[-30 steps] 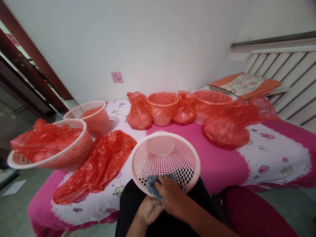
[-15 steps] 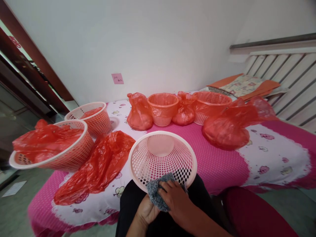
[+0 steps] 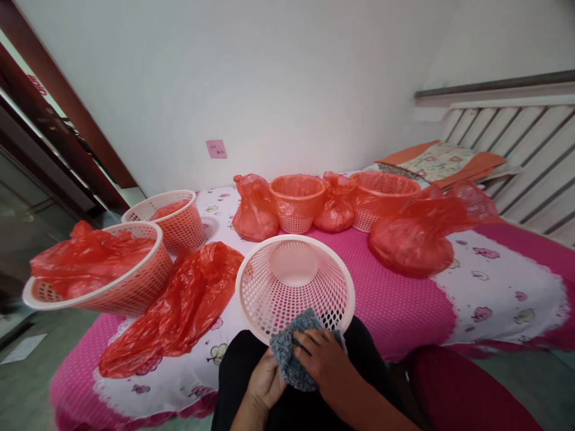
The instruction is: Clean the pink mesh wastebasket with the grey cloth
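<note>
A pale pink plastic basket (image 3: 245, 281) full of holes rests tilted at my lap, its opening toward me. A fuzzy grey cloth (image 3: 287, 344) is folded over the near part of its rim. My right hand (image 3: 321, 356) presses the cloth against that rim, fingers bent around it. Just left of it, my left hand (image 3: 268, 378) is closed at the basket's near edge, with its fingertips partly hidden behind the cloth. Beside the basket on the left lies a crumpled red plastic bag (image 3: 179, 317).
Two baskets with red bags inside, a nearer one (image 3: 139, 287) and a farther one (image 3: 184, 224), stand left. Along the wall are lined baskets (image 3: 296, 224) and filled red bags (image 3: 256, 215). A larger red bag (image 3: 411, 245) lies right. A maroon stool (image 3: 467, 389) is at lower right.
My right hand and the grey cloth have shifted slightly along the near rim. The basket has tilted a little, and the whole view has moved slightly.
</note>
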`<state>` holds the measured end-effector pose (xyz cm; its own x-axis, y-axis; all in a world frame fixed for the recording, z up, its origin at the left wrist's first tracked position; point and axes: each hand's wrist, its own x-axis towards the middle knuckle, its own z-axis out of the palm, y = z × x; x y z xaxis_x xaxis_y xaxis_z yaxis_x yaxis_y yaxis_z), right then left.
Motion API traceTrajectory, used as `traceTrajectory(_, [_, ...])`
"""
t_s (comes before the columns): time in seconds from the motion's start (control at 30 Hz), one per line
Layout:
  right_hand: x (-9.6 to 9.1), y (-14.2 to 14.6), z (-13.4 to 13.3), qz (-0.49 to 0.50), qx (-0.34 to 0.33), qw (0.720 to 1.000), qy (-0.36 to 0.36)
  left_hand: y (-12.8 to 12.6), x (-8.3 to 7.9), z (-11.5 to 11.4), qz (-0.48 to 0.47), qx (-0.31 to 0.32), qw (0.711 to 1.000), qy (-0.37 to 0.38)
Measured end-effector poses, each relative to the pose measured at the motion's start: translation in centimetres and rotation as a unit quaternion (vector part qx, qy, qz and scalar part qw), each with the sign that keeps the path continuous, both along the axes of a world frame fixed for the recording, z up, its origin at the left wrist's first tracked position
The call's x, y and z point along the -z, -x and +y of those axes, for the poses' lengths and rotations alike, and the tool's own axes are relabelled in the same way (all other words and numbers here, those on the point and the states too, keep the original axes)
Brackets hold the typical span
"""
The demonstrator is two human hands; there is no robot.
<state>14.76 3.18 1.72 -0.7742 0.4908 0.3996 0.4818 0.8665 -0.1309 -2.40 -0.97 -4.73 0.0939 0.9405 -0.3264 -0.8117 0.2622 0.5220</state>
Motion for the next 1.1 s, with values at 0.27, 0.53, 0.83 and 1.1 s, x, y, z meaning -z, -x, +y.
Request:
traceTrajectory(0.27, [1.3,-2.1,0.2,0.086,0.014,0.991,-0.105,-0.5,-1.5,0.3,-0.018,0.013,0.999,-0.044])
traceTrajectory(0.53, [3.5,-1.5,0.8,0.151,0.049,0.982,-0.098,-0.5,-2.4,2.6,0.011,0.122,0.992,-0.008])
traceTrajectory(0.83, [2.9,-3.5,2.6,0.162,0.065,0.984,-0.03,1.7,-3.0,4.2,0.081,0.066,0.994,-0.02])
traceTrajectory(1.1, [3.3,-2.3,6.2,0.342,0.088,0.931,0.094,5.2,-1.2,4.7,0.104,0.045,0.994,0.005])
